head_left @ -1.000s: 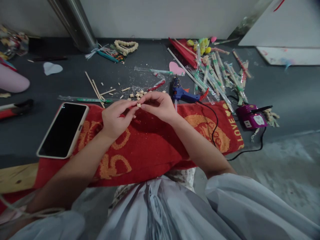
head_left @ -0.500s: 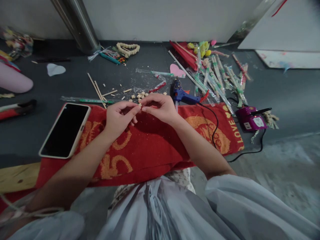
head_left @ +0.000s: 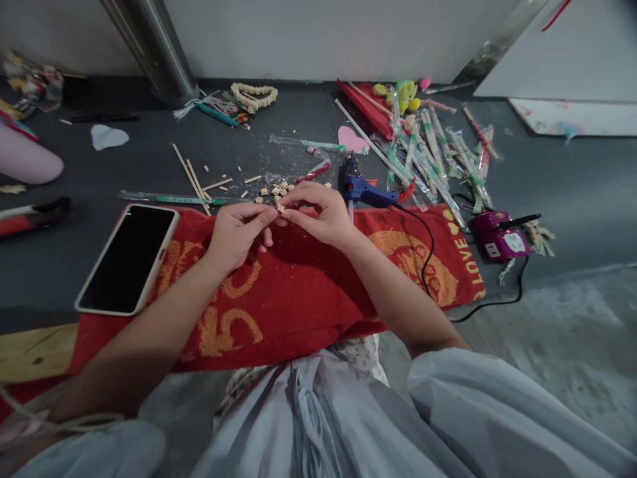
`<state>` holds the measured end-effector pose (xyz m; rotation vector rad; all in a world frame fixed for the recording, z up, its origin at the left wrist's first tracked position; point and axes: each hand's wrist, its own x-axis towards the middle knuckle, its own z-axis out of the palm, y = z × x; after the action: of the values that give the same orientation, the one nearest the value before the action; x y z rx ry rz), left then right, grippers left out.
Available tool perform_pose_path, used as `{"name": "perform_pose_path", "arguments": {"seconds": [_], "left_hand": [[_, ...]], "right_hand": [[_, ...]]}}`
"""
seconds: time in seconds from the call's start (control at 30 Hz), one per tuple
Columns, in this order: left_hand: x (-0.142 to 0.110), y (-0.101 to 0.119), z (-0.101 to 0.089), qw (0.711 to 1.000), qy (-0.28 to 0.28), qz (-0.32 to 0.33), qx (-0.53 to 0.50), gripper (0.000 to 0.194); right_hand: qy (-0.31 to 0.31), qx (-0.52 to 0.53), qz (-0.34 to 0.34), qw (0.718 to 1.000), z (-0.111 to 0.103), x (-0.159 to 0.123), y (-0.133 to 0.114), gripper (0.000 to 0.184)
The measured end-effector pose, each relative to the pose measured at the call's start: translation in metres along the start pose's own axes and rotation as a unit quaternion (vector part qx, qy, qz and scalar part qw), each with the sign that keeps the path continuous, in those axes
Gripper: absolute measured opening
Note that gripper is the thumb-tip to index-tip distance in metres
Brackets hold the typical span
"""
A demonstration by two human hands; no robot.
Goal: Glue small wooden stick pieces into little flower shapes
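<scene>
A: Hands?
B: Clock is centred on the wooden bit (head_left: 281, 208), 12 dead ahead. Left hand (head_left: 235, 234) is at 8, right hand (head_left: 321, 214) at 3. Both narrow, thumb and finger pinching the same bit. Could be more than one bit joined; too small to tell.
A: Why tips only?
B: Probably no room for more. Bit's tiny, and two pinches let me steady and turn it.
A: Where exactly?
B: Above the far edge of the red towel (head_left: 308, 285). I'd guess the towel pads the tabletop (head_left: 154, 156) edge and catches crumbs. Loose cut pieces (head_left: 273, 191) sit just beyond, at 11 to 12, likely for short reach.
A: Glue gun?
B: Blue glue gun (head_left: 368, 191) at 3, near my right hand, nozzle pointing to 12. Sensible: hot end likely faces away. Its cord (head_left: 430, 249) crosses the towel.
A: Any text?
B: "LOVE" (head_left: 468, 260) in yellow, towel's right end. Orange "5" (head_left: 233, 330) at 7; my left forearm is close by. White label (head_left: 514, 243) on the purple box (head_left: 499, 226), 3 to 4: unreadable. Green print on the wrapped sticks (head_left: 468, 159), 2: also unreadable. Phone (head_left: 128, 259), 8: screen dark.
</scene>
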<state>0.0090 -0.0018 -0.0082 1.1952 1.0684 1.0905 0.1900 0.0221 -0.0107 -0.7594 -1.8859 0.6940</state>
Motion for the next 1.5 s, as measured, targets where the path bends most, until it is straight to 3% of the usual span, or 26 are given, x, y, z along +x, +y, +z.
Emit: {"name": "perform_pose_path", "arguments": {"seconds": [0.23,0.5,0.67,0.77,0.83,1.0,1.1,1.23,1.5], "left_hand": [[0.001,0.002,0.001,1.000,0.008,-0.013,-0.025,0.033],[0.003,0.001,-0.001,0.999,0.005,-0.044,-0.020,0.035],[0.006,-0.001,-0.003,0.998,0.024,-0.065,0.008,0.034],[0.007,-0.001,-0.003,0.997,0.028,-0.077,0.011,0.031],[0.006,-0.001,-0.003,0.997,0.020,-0.075,0.017,0.032],[0.006,0.001,-0.001,0.996,0.011,-0.081,0.022,0.033],[0.006,0.001,-0.001,0.996,0.013,-0.090,0.017,0.031],[0.007,0.000,-0.002,0.997,0.020,-0.077,0.024,0.030],[0.005,0.001,-0.001,0.996,0.029,-0.087,0.006,0.030]], "right_hand": [[-0.030,0.015,0.018,0.999,0.000,0.001,0.002,0.038],[-0.053,0.005,0.010,0.999,0.000,0.000,0.002,0.027],[-0.046,-0.083,0.128,0.987,-0.023,0.003,-0.002,0.026],[0.001,-0.218,0.198,0.956,-0.054,0.005,-0.007,0.018],[0.033,-0.315,0.232,0.920,-0.075,0.004,-0.008,0.019],[-0.030,-0.495,0.328,0.804,-0.107,-0.010,0.004,0.036],[-0.073,-0.534,0.368,0.758,-0.110,-0.018,0.013,0.044],[-0.086,-0.536,0.381,0.748,-0.108,-0.021,0.022,0.049],[-0.104,-0.533,0.353,0.762,-0.101,-0.017,0.025,0.041]]}}
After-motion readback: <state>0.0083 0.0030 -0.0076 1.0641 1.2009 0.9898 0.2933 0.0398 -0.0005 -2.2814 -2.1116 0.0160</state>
